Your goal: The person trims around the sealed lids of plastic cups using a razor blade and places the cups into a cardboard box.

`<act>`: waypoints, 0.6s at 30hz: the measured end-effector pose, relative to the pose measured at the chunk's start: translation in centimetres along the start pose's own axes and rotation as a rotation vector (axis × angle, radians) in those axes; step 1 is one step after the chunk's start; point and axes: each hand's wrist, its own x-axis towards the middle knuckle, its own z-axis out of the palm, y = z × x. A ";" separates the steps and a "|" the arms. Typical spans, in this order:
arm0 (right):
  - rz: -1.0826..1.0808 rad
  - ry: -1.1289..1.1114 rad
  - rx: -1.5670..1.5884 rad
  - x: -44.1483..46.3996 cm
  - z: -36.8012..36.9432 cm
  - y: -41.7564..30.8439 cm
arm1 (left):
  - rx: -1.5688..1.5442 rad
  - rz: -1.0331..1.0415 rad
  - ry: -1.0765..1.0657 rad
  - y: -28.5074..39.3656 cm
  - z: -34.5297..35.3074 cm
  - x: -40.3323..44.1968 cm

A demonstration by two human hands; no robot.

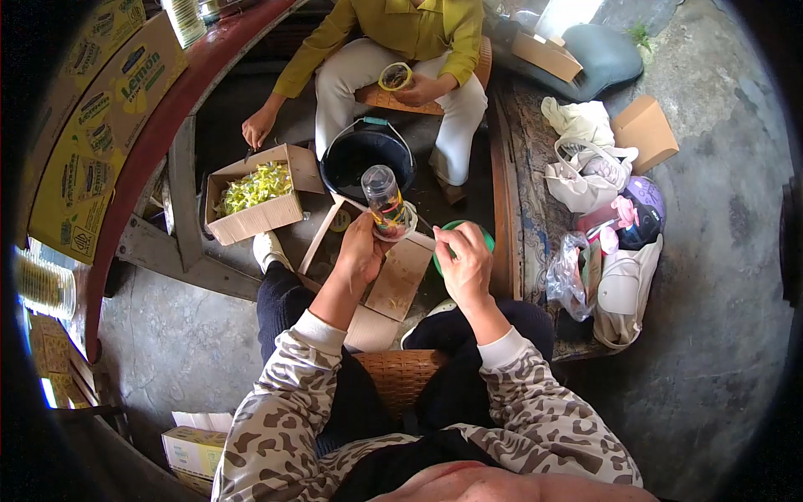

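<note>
My left hand (361,248) is wrapped round a clear plastic jar (384,197) with a coloured label, tilted over the cardboard. Just right of the jar, my right hand (465,261) is closed, thumb and fingertips pressed together; whatever it pinches is too small to make out. Behind that hand a green round rim (487,238) shows in part. Beyond the jar stands a black bucket (333,164) with a wire handle. An opened cardboard box (400,280) lies below my hands.
Opposite sits a person in a yellow-green top (393,25), holding a small cup (396,77) and reaching toward a box (255,219) of yellow-green pieces. Bags (623,289) lie on a patterned surface at right. Lemon cartons (125,92) line the left.
</note>
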 end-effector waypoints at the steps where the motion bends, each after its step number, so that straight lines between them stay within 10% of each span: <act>1: -0.011 -0.002 0.000 0.0 0.0 -0.1 | -0.046 0.005 0.011 0.1 0.2 -0.1; 18: -0.107 -0.074 -0.104 -0.3 0.2 -0.6 | -0.029 0.029 0.078 0.3 0.9 -0.8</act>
